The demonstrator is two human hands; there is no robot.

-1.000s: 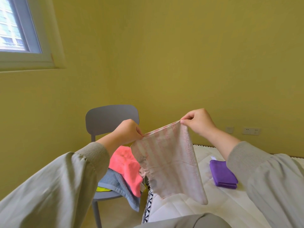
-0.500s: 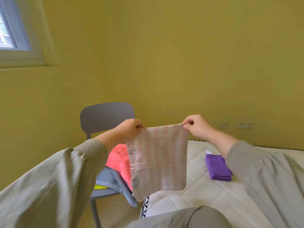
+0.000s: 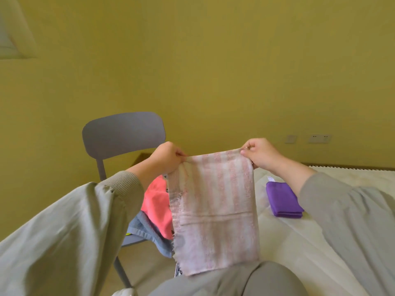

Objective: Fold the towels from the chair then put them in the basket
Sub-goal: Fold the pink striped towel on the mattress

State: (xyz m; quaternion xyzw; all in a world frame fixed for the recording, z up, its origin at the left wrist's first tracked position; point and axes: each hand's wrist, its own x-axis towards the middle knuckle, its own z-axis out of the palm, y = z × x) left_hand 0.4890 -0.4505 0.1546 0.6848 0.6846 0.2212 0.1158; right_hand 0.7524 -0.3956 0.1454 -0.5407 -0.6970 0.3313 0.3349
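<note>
Towel (image 3: 215, 210): striped pink, hanging flat from its top edge in front of your knee, so its own weight pulls the creases out before a fold.
Left hand (image 3: 168, 157): pinches the top left corner with curled fingers.
Right hand (image 3: 259, 153): pinches the top right corner — your two grips keep the edge taut and level.
Chair (image 3: 123, 133): at your left beside the bed (image 3: 310, 242); a coral towel (image 3: 157, 201) and a blue towel (image 3: 145, 228) lie heaped on its seat, within reach.
Purple towel (image 3: 282, 199): folded, on the bed at your right, probably parked there until basket time.
Basket: not in view.
Next: you'd likely bring the corners together — match the edges first.
</note>
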